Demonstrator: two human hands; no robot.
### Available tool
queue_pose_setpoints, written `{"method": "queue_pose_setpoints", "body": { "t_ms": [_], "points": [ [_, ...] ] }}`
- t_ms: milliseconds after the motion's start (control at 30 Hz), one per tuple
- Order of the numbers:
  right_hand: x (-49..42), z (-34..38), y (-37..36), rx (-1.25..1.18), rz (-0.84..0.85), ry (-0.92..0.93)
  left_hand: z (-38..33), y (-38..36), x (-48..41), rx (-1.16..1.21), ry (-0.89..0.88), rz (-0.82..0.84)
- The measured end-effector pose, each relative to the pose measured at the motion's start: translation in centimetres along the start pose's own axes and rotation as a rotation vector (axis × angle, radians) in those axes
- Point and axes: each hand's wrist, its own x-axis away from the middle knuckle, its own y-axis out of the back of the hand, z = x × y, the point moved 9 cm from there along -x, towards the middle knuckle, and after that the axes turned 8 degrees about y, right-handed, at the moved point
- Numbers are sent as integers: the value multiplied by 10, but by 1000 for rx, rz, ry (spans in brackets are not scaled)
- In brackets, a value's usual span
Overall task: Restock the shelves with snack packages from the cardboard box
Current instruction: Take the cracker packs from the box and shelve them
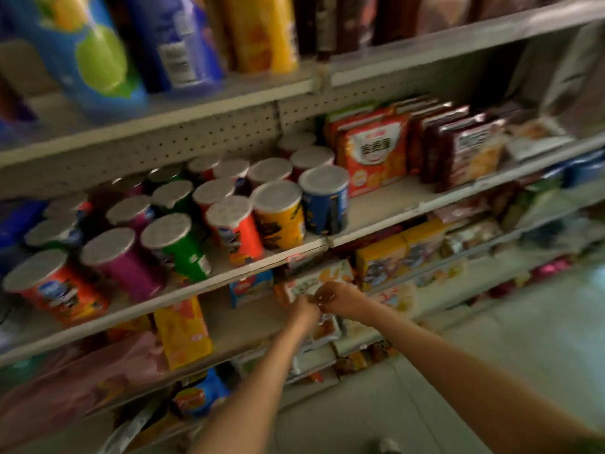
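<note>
Both arms reach to the shelf [248,319] under the cans [278,217], where the left hand [306,311] and right hand [334,298], touching side by side, curl blurred fingers round a pale snack package [307,286] near its front edge.

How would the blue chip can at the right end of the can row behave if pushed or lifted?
The blue can is a short upright cylinder: probably stable, but apt to roll once tipped. It looks like a stiff tube, likely light. It stands near the shelf edge, so a forward push might drop it.
</note>
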Motion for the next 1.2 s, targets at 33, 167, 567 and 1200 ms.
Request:
{"method": "queue_pose_setpoints", "body": {
  "t_ms": [33,167,567,1200],
  "points": [
    [10,-18,9,-77,-9,-39,-12,-17,0,-44,7,29],
    [48,-87,32,-396,-47,-176,-47,-77,11,-109,2,117],
    [184,-370,198,-598,-359,-524,-253,-355,29,-110,-188,315],
    [167,-642,414,-657,-567,-583,-491,-602,-61,29,-52,301]
  ]
}}
